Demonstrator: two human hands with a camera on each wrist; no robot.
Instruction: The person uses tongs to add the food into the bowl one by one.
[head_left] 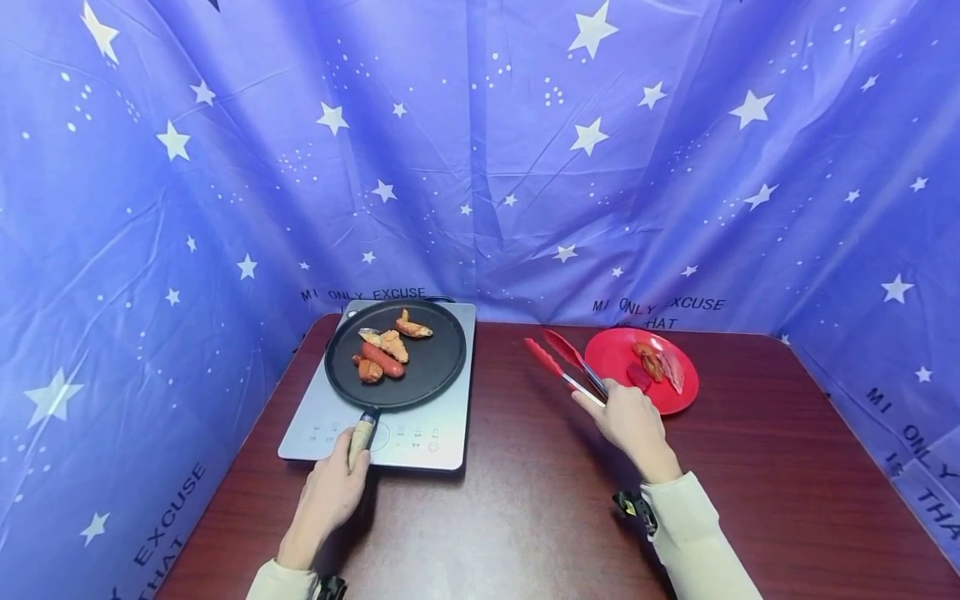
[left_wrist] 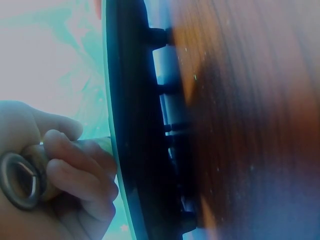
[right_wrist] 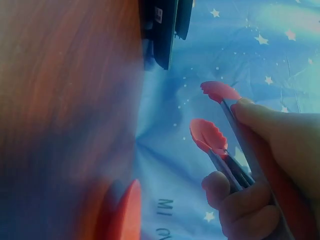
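My left hand [head_left: 330,492] grips the handle [head_left: 362,439] of a flat black frying pan [head_left: 435,375], which sits on a silver induction cooktop [head_left: 450,446]. In the pan lie a red sausage [head_left: 383,360] and several browned food pieces [head_left: 394,346]. My right hand [head_left: 633,425] holds metal tongs [head_left: 576,382] with red tips, the thumb on one arm and curled fingers round the other, as the right wrist view shows. The tong tips are apart with nothing between them. Beside that hand is a red plate [head_left: 607,343] bearing several pieces of food [head_left: 654,365].
Both stand on a dark reddish wooden table [head_left: 525,500]. A blue curtain [head_left: 480,167] with white stars hangs close behind the table and along both sides. A black cord [head_left: 441,298] shows at the cooktop's back edge.
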